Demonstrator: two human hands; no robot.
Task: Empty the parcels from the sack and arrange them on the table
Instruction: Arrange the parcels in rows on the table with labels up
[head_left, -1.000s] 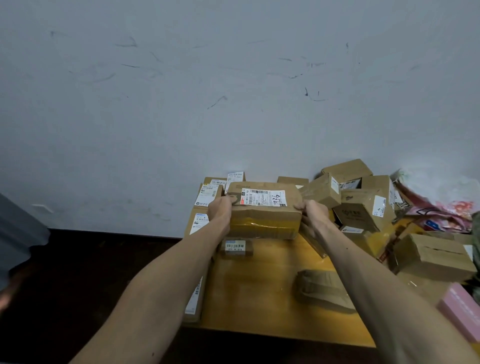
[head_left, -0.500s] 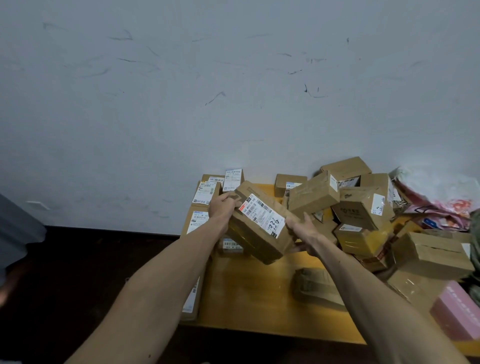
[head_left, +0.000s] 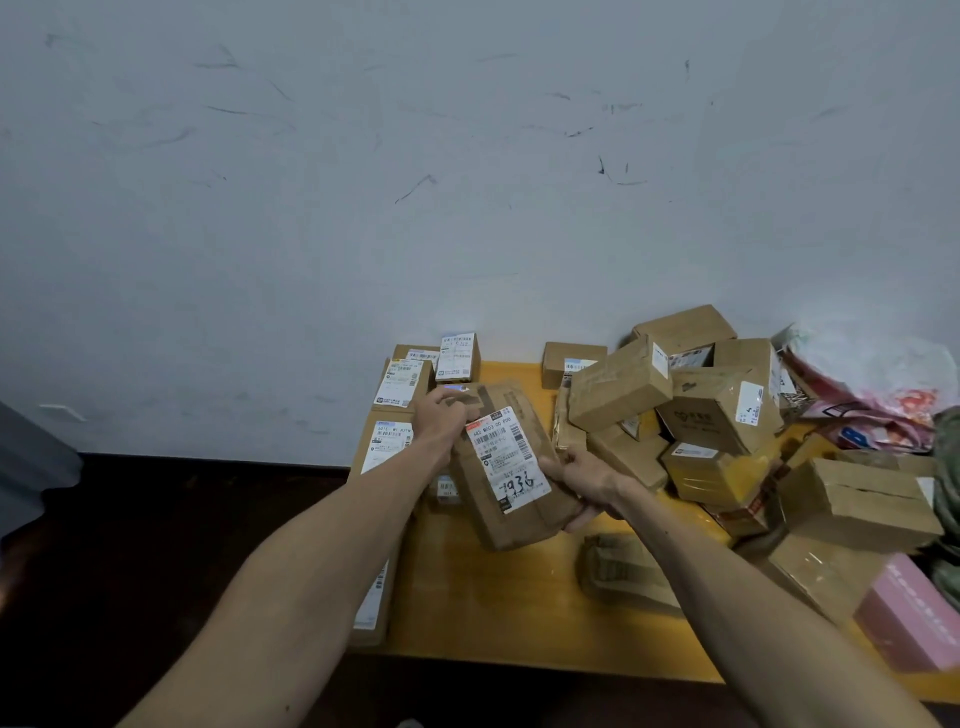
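Both hands have the cardboard parcel up over the table: left hand curled over its far top corner, right hand gripping the near right edge. Its white label reads "642 M003 00 P00", with "936" handwritten below. Half a second ago it tilted less; now it's turned steeper, lengthwise toward the camera.

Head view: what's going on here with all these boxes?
A person holds a labelled cardboard parcel tilted above the yellow table, left hand gripping its far end, right hand its near right edge. Other labelled parcels lie in a row along the table's left edge; a loose heap of boxes fills the right side.
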